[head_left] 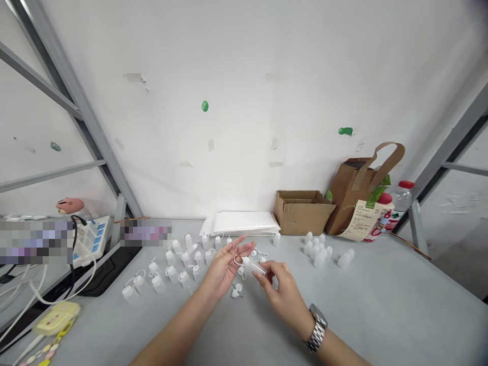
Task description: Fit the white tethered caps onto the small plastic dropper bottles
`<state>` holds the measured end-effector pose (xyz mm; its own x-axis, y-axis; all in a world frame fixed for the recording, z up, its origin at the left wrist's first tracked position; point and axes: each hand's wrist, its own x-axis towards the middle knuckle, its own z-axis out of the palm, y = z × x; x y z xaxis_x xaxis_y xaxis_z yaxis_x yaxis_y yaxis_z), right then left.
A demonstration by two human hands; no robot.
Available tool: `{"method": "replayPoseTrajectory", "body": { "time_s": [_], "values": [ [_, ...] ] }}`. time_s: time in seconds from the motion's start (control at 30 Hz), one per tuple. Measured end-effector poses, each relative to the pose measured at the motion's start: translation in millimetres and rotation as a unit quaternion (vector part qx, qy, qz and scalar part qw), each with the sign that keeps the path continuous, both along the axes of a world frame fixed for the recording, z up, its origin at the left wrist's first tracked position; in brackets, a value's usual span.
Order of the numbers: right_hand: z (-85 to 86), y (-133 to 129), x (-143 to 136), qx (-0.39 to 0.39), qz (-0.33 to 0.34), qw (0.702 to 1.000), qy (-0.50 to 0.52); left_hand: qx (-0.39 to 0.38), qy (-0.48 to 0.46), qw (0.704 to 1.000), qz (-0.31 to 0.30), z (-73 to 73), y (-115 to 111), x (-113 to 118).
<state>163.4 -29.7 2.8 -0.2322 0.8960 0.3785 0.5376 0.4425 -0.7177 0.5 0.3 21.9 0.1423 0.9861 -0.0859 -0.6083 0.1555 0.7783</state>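
Note:
Over the middle of the table, my right hand (280, 282) is closed on a small translucent plastic squeeze bottle (256, 266). The bottle is tilted, its white capped end with a thin looped strap pointing left at my left hand (225, 264). That hand is palm up with fingers stretched out and apart, close against the cap end; whether it touches the cap I cannot tell. Loose white caps (237, 291) lie just below the bottle, and more small white parts (261, 255) lie behind it. Several capped bottles (171, 273) with strap loops stand left of my hands.
Several bottles without strapped caps (319, 251) stand at right. Along the wall are white padded envelopes (246, 223), a cardboard box (303, 213), a paper bag (345, 188) and a red-capped drink bottle (400, 201). A power strip (93, 239) and cables lie at left.

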Motion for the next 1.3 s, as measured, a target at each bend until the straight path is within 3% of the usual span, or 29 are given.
{"method": "replayPoseTrajectory", "body": {
  "time_s": [0.17,0.5,0.77,1.03,1.3],
  "values": [
    [-1.6,-0.6,1.0,0.001,0.004,1.0,-0.013,0.015,0.026,1.0,-0.003,0.7,-0.7,0.4],
    [-5.6,0.8,0.3,0.05,-0.003,0.998,-0.031,0.03,0.078,0.997,0.009,-14.5,-1.0,4.9],
    [-5.0,2.3,3.1,0.038,0.001,0.999,-0.039,0.051,0.132,0.99,-0.01,-12.3,-4.0,5.3],
    [-0.4,5.4,2.9,-0.017,-0.015,1.0,-0.003,0.02,-0.008,1.0,-0.018,-5.8,-1.4,3.4],
    [-0.3,4.0,1.4,-0.015,-0.014,1.0,-0.004,0.044,0.074,0.996,0.009,-0.6,-4.3,4.6]
  ]
}}
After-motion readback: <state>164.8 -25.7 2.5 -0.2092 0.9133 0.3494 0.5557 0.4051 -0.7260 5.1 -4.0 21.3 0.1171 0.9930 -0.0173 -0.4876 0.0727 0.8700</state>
